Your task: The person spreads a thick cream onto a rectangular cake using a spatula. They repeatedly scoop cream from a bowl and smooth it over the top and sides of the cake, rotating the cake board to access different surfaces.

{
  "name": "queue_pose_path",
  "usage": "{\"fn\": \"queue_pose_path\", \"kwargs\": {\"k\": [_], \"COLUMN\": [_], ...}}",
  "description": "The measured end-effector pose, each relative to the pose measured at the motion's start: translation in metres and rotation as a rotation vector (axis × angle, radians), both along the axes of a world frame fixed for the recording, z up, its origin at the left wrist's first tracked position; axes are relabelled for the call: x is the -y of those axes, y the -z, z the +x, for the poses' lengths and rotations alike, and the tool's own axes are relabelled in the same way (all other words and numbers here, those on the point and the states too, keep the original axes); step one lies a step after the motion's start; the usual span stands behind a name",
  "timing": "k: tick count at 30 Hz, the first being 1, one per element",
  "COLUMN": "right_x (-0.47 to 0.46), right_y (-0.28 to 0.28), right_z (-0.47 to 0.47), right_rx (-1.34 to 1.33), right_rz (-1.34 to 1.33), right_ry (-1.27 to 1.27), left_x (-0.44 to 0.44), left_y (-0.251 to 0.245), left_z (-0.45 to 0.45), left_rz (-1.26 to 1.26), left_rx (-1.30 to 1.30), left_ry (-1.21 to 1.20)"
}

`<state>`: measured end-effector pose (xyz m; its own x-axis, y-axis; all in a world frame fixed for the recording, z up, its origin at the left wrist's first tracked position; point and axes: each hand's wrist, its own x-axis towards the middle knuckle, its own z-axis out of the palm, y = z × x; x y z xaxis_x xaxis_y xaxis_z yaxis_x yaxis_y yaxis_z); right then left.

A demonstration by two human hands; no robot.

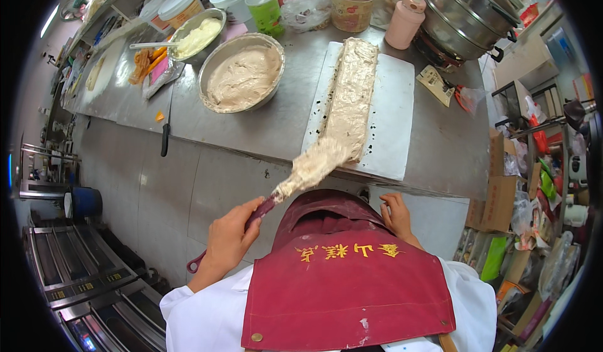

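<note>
My left hand [232, 234] grips the dark red handle of a spatula [311, 166], whose blade is thickly coated in pale brown cream. That blade reaches the near end of a long, cream-covered slab [351, 92], probably a cake, lying on a white sheet or board [395, 116]. Small dark bits are scattered beside the slab. My right hand [397, 214] hangs by the table edge, fingers loosely curled and apart, with nothing seen in it. A metal bowl [202, 88] of similar brown cream stands left of the slab.
On the metal table [292, 92], a smaller bowl of pale yellow cream [200, 38], tubs, a green cup [264, 10] and a pink bottle [404, 22] stand at the back. A stacked steamer [466, 17] is at back right. A black-handled knife [165, 140] overhangs the front edge.
</note>
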<state>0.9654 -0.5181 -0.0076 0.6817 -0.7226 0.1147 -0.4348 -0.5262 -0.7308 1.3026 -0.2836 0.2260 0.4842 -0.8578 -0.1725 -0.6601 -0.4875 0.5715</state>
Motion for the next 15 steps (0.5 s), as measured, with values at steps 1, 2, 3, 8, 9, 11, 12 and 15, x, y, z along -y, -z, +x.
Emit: {"fn": "queue_pose_path", "kwargs": {"k": [1,2,3,8,9,11,12,15], "right_x": [-0.001,-0.001,-0.001,0.001,0.0,-0.001,-0.002,-0.002], "right_y": [0.0,0.0,0.0,0.0,0.001,0.001,0.002,0.004], "right_z": [0.0,0.001,0.002,0.004,0.003,0.0,-0.002,-0.009], "right_rx": [0.017,-0.008,-0.022,-0.003,0.015,0.04,0.047,0.076], "right_rz": [0.052,0.031,0.021,0.021,0.021,0.035,0.05,0.1], "right_ry": [0.005,-0.001,-0.01,-0.02,-0.017,0.005,0.023,0.065], "left_x": [0.009,0.019,0.033,0.109,0.124,0.151,0.165,0.205], "left_y": [-0.003,-0.006,-0.01,-0.034,-0.039,-0.05,-0.054,-0.059], "left_z": [0.002,0.004,0.009,0.02,0.021,0.021,0.019,0.005], "left_rz": [-0.054,-0.082,-0.078,-0.142,-0.097,-0.103,-0.139,0.048], "left_rx": [0.034,0.062,0.084,0.241,0.294,0.577,0.726,0.976], "left_ry": [0.008,0.004,0.023,0.249,0.3,0.425,0.486,0.698]}}
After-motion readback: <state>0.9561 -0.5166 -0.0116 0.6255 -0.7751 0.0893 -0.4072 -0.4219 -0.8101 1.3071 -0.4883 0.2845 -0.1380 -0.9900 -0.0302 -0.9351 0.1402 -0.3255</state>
